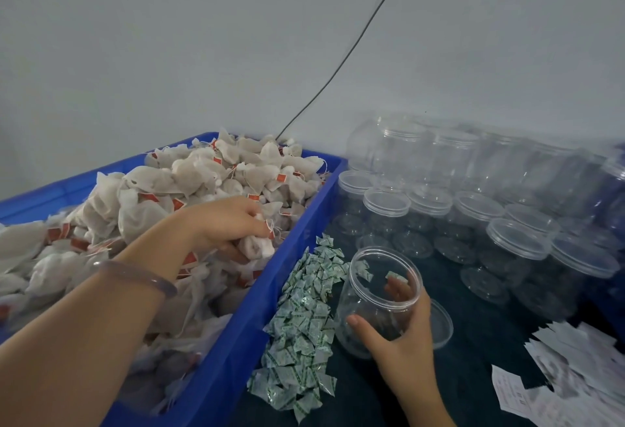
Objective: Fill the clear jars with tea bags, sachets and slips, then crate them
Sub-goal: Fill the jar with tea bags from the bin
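Head view: left hand point(226, 223) clutches soft, surely weightless white mesh tea bags point(257, 249) in the blue plastic crate point(297, 240) at nine o'clock; right hand point(406, 328) wraps the slick clear plastic jar point(368, 291) at five o'clock

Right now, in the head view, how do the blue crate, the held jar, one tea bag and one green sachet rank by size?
1. blue crate
2. held jar
3. tea bag in the left hand
4. green sachet
All lie about equally near, so the order seems safe.
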`<state>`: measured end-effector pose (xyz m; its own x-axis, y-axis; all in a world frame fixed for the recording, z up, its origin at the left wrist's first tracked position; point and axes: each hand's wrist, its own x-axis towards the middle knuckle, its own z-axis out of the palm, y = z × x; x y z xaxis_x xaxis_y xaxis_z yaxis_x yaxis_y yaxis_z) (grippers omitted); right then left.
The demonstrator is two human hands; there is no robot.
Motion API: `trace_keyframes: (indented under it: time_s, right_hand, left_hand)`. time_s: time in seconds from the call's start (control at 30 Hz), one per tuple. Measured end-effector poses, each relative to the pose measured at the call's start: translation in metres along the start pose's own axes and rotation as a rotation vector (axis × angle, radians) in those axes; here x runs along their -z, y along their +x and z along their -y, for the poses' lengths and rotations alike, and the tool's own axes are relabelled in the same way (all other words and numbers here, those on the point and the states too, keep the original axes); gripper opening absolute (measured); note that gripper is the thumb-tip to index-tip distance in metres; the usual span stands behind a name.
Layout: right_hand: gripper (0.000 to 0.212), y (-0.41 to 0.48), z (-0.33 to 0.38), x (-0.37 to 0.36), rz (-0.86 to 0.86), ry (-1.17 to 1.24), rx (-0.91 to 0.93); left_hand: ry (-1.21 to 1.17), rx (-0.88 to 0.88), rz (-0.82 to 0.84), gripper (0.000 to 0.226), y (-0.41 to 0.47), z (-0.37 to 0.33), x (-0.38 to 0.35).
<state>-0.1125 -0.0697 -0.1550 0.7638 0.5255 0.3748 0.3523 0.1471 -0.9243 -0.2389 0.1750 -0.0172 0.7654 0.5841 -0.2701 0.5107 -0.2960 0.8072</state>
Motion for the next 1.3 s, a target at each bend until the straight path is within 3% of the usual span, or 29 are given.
trace_keyframes:
  time_s: [0.13, 0.23, 0.33, 0.4, 0.5, 0.63, 0.73, 0.8, 0.9, 1.03, 1.17, 1.3]
  right_hand:
    - [0.101, 0.001, -0.003, 0.001, 0.021, -0.033, 0.0]
    - [0.105, 0.0, 0.0, -0.002, 0.035, -0.054, 0.025]
    - [0.102, 0.0, 0.005, -0.006, 0.043, -0.093, 0.073]
    - [0.099, 0.001, 0.006, -0.008, 0.059, -0.127, 0.121]
    - [0.101, 0.001, 0.006, -0.009, 0.072, -0.131, 0.146]
    - [0.1, 0.002, 0.006, -0.009, 0.076, -0.08, 0.147]
    - [0.103, 0.0, 0.007, -0.009, 0.062, -0.076, 0.132]
    - [0.105, -0.002, 0.007, -0.009, 0.055, -0.066, 0.107]
    - [0.108, -0.003, 0.008, -0.006, 0.05, -0.064, 0.083]
    - [0.113, -0.005, 0.009, -0.006, 0.069, -0.08, 0.067]
    - [0.113, -0.006, 0.01, -0.007, 0.085, -0.08, 0.073]
    - [0.112, -0.007, 0.011, -0.006, 0.082, -0.078, 0.073]
  left_hand:
    - [-0.193, -0.139, -0.14, 0.02, -0.008, -0.011, 0.001]
    - [-0.499, -0.305, -0.149, 0.016, -0.022, -0.031, -0.015]
    - [-0.57, -0.437, -0.103, 0.02, -0.032, -0.052, -0.047]
    - [-0.524, -0.505, -0.067, 0.021, -0.035, -0.061, -0.069]
    - [-0.236, -0.591, -0.011, 0.009, -0.035, -0.061, -0.09]
    - [0.035, -0.606, 0.203, 0.027, -0.033, -0.053, -0.1]
    - [0.015, -0.671, 0.059, 0.025, -0.029, -0.053, -0.086]
    - [0.119, -0.641, -0.114, 0.025, -0.019, -0.048, -0.07]
    - [0.423, -0.452, -0.265, 0.031, 0.005, -0.025, -0.046]
    - [0.7, -0.145, -0.139, 0.022, 0.023, 0.005, -0.034]
    - [0.793, -0.047, -0.115, 0.028, 0.032, 0.008, -0.039]
    - [0.88, 0.022, -0.05, 0.016, 0.033, 0.01, -0.044]
